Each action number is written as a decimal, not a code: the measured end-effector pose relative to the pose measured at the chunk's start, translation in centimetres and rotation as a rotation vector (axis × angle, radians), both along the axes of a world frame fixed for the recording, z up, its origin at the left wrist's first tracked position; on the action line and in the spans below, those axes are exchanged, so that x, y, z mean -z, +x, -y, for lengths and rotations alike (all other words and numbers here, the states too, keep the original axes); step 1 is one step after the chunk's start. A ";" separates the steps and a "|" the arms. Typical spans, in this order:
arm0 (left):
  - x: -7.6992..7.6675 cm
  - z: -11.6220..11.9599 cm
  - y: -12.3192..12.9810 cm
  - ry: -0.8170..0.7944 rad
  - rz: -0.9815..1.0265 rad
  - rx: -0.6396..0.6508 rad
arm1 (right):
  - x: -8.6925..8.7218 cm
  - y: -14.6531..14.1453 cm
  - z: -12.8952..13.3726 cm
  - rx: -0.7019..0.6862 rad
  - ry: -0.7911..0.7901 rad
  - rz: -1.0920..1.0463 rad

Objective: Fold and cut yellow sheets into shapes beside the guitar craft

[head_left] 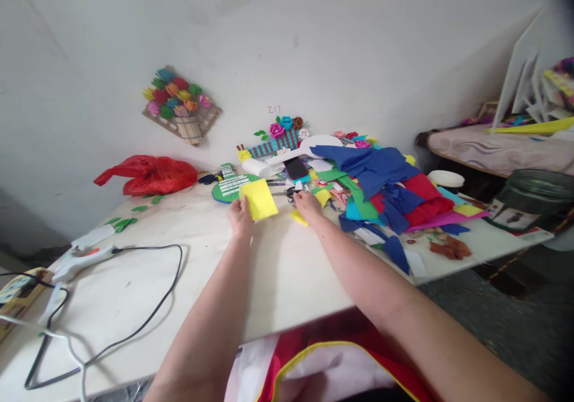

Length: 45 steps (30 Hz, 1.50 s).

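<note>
My left hand (241, 215) pinches the left edge of a yellow square sheet (260, 200), held up over the table. To its right, my right hand (307, 206) is closed around the handles of scissors (291, 193), whose blades point left toward the sheet's right edge. Whether the blades touch the sheet I cannot tell. Yellow scraps (299, 217) lie by my right hand. Behind the sheet is a green guitar-shaped piece (222, 191) with white strips.
On the right of the table (296, 276) are heaped blue cloth-like pieces (370, 166), red and green scraps, and a dark phone (295, 168). A red plastic bag (156, 174) sits back left. A black cable (179, 264) and power strip (85, 261) lie left.
</note>
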<state>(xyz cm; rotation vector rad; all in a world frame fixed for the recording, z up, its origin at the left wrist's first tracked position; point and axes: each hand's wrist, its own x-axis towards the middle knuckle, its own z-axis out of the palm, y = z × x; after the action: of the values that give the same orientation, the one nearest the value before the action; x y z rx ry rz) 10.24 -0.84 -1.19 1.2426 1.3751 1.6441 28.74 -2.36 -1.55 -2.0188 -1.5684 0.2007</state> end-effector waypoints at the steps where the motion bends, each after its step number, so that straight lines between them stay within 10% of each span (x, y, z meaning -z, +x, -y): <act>1: -0.1 0.1 0.0 -0.012 0.014 0.001 | -0.2 -0.1 0.3 0.038 -0.007 0.051; 10: -0.3 0.2 -0.1 -0.042 0.130 -0.004 | 0.5 -2.7 1.5 -0.535 -0.043 0.374; 22: 0.6 -0.7 0.5 -0.080 0.095 0.047 | 0.7 0.8 0.3 -0.116 -0.193 0.403; 28: 0.6 -0.5 0.5 -0.060 0.069 0.068 | -0.9 0.8 1.1 -0.075 0.058 0.498; 45: 1.6 -0.7 1.0 0.011 0.115 0.313 | 0.4 -1.0 -0.8 -0.157 0.380 -0.559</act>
<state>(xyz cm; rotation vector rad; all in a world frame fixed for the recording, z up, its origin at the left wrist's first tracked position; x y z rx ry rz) 11.27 -0.14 -2.76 1.2762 1.0440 1.4806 27.69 -1.53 -1.97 -1.3913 -1.2836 0.4468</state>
